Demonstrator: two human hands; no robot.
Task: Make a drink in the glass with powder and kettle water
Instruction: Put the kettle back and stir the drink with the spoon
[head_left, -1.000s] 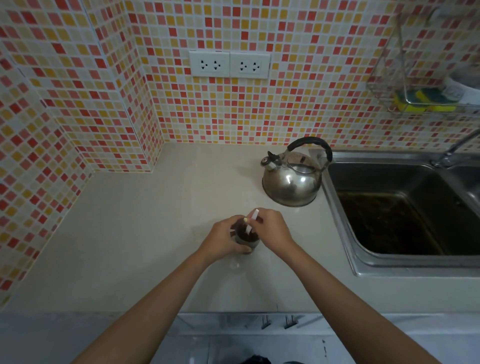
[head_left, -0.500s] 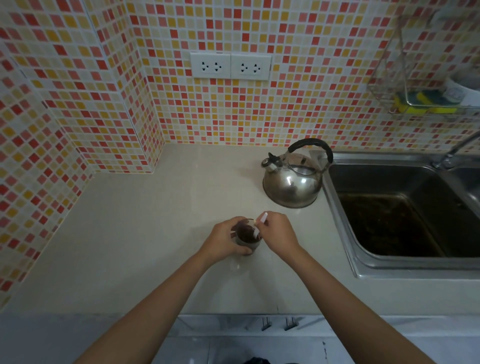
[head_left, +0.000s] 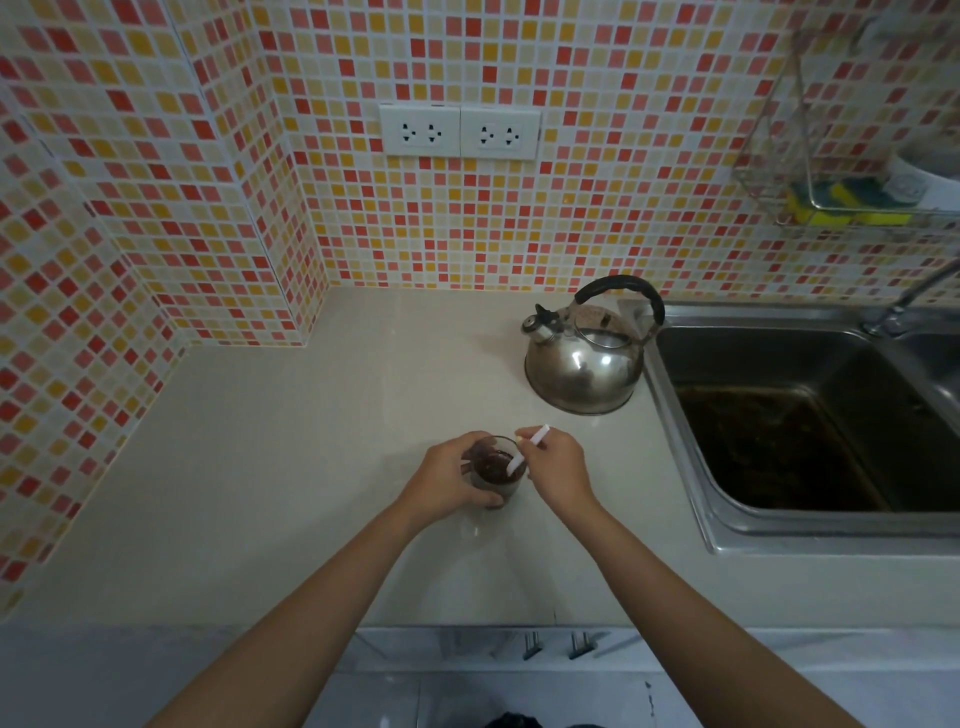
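The fingers (head_left: 532, 451) of the right hand (head_left: 558, 470) are pinched together on a white stick (head_left: 525, 451), whose lower end dips into the dark drink in the glass (head_left: 493, 475). The left hand (head_left: 447, 480) wraps its fingers around the glass from the left side, clamped on it. The glass stands on the pale desk (head_left: 291, 467), near its front. Behind and to the right sits the steel kettle (head_left: 584, 364), apart from the hands, just beside the sink (head_left: 685, 467).

The kettle (head_left: 584, 364) is shiny, mirror-bright metal with a matt black handle. The sink (head_left: 680, 415) is brushed steel. The table (head_left: 260, 467) looks smooth, faintly glossy. The glass (head_left: 491, 486) is clear.
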